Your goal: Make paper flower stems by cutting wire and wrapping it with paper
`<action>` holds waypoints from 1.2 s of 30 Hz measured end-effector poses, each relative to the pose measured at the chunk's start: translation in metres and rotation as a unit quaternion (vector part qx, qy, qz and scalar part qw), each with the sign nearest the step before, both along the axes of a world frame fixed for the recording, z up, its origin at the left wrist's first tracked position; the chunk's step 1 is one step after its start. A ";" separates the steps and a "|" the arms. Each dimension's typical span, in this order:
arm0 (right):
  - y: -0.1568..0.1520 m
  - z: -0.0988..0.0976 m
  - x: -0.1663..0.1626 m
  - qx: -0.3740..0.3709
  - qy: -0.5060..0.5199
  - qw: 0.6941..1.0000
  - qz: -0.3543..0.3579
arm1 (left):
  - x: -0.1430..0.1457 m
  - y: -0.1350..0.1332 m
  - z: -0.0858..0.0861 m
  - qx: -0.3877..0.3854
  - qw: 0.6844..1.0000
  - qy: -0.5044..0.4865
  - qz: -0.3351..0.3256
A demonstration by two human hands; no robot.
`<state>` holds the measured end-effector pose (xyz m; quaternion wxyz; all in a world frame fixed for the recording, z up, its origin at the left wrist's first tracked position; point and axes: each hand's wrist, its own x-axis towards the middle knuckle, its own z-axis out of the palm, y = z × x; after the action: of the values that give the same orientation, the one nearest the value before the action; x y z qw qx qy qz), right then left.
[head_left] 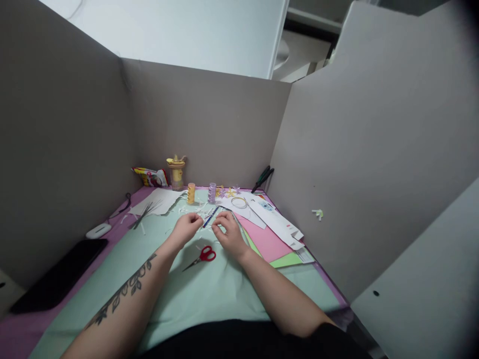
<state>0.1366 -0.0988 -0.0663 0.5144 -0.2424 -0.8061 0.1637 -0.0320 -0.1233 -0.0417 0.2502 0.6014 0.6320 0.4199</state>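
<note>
My left hand (pixel 187 229) hovers over the middle of the table with its thumb and fingertips pinched together. Facing it, my right hand (pixel 230 234) is closed in a similar pinch, with a small gap between the two hands. Whatever the fingertips hold is too small to make out. Just beyond the gap lies a blue pen (pixel 210 218), pointing away from me. Small white paper scraps (pixel 187 211) are scattered behind my left hand. Red-handled scissors (pixel 207 254) lie on the pale green cloth (pixel 209 294), nearer to me than both hands.
Orange (pixel 191 193) and purple (pixel 212 193) ribbed cylinders stand behind. Coloured paper sheets (pixel 262 234), white card (pixel 275 219) and a wire coil (pixel 239 202) lie right. Grey strips (pixel 146 214) and a black tablet-like slab (pixel 60 274) are left. Grey partitions (pixel 209 129) enclose the table.
</note>
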 end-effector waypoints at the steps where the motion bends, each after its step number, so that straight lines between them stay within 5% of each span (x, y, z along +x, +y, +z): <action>1: 0.000 0.000 0.000 0.003 0.002 1.000 0.000 | 0.000 0.000 0.001 -0.003 1.000 -0.019 -0.002; 12: -0.002 0.002 0.000 -0.005 0.009 1.000 0.000 | -0.002 0.000 0.003 -0.070 0.983 -0.165 -0.034; 26: 0.007 -0.003 -0.001 -0.057 0.006 0.998 -0.023 | -0.002 -0.008 0.013 -0.086 0.965 -0.224 -0.107; 36: 0.023 -0.016 -0.002 -0.122 -0.026 0.992 -0.011 | 0.000 -0.015 0.011 -0.141 0.962 -0.055 -0.228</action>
<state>0.1345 -0.0758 -0.0823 0.4616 -0.3159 -0.7907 0.2487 -0.0324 -0.1380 -0.0310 0.4558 0.6641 0.5164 0.2907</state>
